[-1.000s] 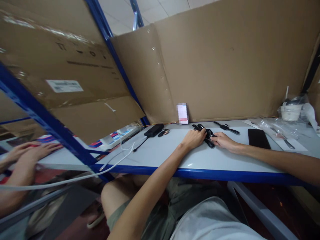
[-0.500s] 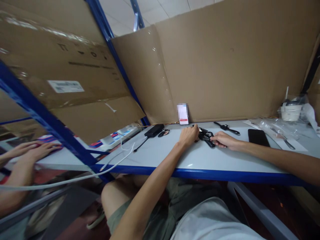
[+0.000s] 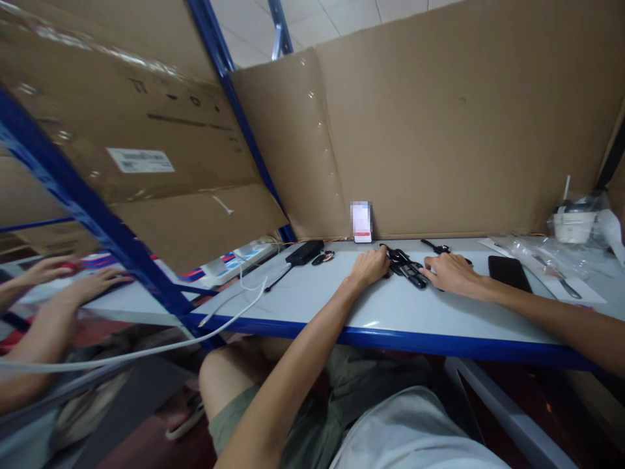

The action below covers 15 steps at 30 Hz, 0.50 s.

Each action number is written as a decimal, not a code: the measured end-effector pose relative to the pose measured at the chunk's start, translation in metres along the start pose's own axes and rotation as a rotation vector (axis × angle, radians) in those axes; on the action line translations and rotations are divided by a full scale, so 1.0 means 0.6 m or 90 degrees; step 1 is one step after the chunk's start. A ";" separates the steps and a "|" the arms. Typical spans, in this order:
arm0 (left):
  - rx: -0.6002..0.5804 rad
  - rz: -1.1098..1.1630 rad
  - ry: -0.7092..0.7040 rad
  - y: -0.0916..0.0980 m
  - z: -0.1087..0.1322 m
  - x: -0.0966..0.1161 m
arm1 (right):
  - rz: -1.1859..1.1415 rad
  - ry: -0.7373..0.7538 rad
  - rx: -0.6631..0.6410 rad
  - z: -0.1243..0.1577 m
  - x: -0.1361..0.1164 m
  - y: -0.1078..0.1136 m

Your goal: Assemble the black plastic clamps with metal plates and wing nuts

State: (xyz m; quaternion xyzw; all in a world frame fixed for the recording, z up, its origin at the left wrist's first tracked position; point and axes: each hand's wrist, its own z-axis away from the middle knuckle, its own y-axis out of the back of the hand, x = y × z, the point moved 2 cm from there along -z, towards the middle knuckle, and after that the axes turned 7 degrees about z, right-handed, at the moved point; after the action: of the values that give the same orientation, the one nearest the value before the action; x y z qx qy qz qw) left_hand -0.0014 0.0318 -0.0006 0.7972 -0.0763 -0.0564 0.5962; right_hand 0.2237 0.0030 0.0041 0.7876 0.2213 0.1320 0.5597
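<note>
A black looped bundle (image 3: 406,268), which looks like a coiled cable, lies on the table between my hands. My left hand (image 3: 371,266) is closed at its left end, fingertips curled down on it and partly hidden. My right hand (image 3: 450,272) rests at the bundle's right end with fingers apart, its thumb side close to or touching the black end piece. Behind that hand a black watch-like thing with a strap (image 3: 433,246) shows in part; the hand covers its middle.
An upright phone (image 3: 362,223) leans on the cardboard wall (image 3: 400,143). Left lie a black box with a cord (image 3: 306,253), a small dark round item (image 3: 323,258) and a white cable (image 3: 229,319). Right are a black phone (image 3: 508,273), plastic bags and a cup (image 3: 576,225). Another person's hands (image 3: 92,286) are far left.
My right hand has loosened from the bundle and shifted slightly right, fingers spreading. The bundle now lies flatter. My left hand stays at its left end. The view has shifted a little.
</note>
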 end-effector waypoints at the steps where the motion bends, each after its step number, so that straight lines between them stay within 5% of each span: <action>1: -0.001 -0.004 0.011 -0.001 -0.001 -0.003 | 0.039 0.000 0.001 -0.003 0.008 0.007; 8: -0.008 -0.015 0.057 -0.004 -0.004 -0.013 | 0.152 -0.118 -0.112 -0.012 0.084 0.021; 15: 0.009 -0.011 0.046 0.000 -0.003 -0.011 | 0.180 -0.116 -0.186 -0.026 0.112 0.011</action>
State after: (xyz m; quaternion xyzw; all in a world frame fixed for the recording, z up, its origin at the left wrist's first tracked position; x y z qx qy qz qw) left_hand -0.0076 0.0347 -0.0001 0.8037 -0.0479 -0.0320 0.5923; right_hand 0.2760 0.0473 0.0128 0.7298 0.0359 0.1683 0.6616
